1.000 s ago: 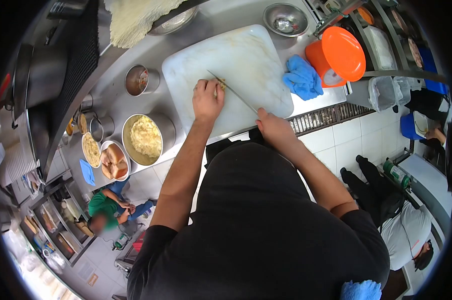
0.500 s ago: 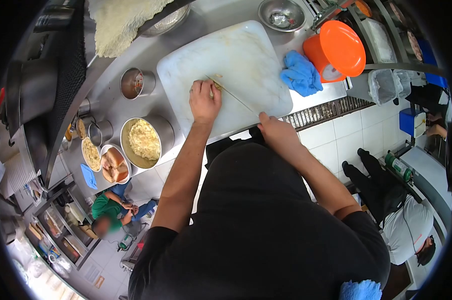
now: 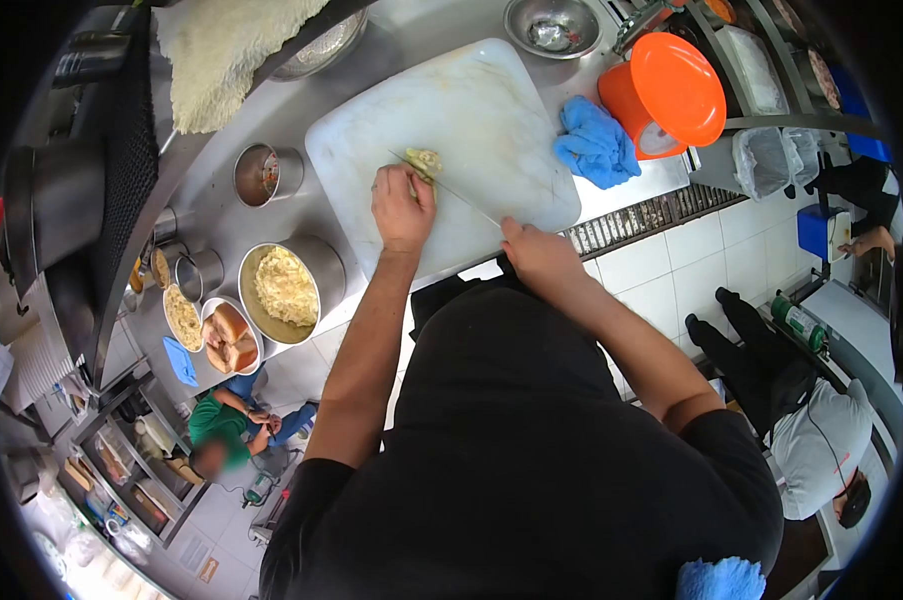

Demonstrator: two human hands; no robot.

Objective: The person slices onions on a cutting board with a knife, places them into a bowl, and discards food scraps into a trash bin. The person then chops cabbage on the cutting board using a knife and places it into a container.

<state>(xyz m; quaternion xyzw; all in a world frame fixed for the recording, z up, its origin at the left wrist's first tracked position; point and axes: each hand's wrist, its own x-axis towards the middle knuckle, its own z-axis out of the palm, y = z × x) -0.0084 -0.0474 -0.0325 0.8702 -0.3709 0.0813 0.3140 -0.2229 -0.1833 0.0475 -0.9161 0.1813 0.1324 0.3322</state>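
A large white cutting board (image 3: 441,100) lies on the steel counter in front of me. My right hand (image 3: 536,252) is closed round the handle of a long-bladed knife (image 3: 468,202), whose tip points up and left across the board. Close to the tip, my left hand (image 3: 403,208) has its fingers curled down on a pale yellow-green piece of food that they mostly hide; its kind is unclear. On the far side of the blade, a small heap of yellowish-green cut pieces (image 3: 424,160) rests on the board.
Left of the board stand a steel pot of pale shredded food (image 3: 286,287), a smaller steel pot (image 3: 258,174) and a bowl of large brownish-pink chunks (image 3: 229,338). To the right are a blue cloth (image 3: 597,143), an orange bucket (image 3: 661,95) and a steel bowl (image 3: 552,25). Two people are farther off.
More cut pieces now show beyond the blade. The knife and my right hand have shifted slightly left, and my left hand has moved slightly too.
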